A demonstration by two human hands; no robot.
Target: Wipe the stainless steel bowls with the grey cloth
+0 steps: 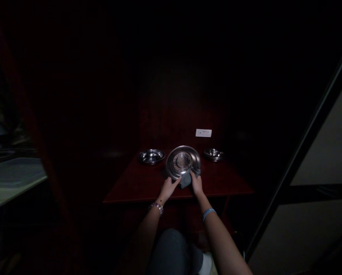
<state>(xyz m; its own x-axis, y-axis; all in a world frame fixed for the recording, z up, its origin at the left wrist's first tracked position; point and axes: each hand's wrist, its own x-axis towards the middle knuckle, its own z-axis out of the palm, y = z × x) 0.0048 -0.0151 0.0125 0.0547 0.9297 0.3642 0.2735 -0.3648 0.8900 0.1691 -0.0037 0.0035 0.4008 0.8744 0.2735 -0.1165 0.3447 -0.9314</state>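
Observation:
A round steel basin (pixel 178 156) is tilted up above the dark red table, its face with a central ring turned toward me. My left hand (pixel 168 188) grips the lower left of its rim, thumb on the near side. At the lower right, my right hand (pixel 197 182) holds a grey cloth (pixel 186 180) against the basin's rim and face. Some of the right fingers are hidden behind the cloth and the basin.
A shiny steel basin (pixel 152 156) rests at the table's back left. Smaller steel bowls (pixel 213 154), seemingly stacked, sit at the back right. The red table (pixel 136 191) meets a wall with a white socket panel (pixel 203 133). Clear plastic containers (pixel 16 172) stand on a surface at far left.

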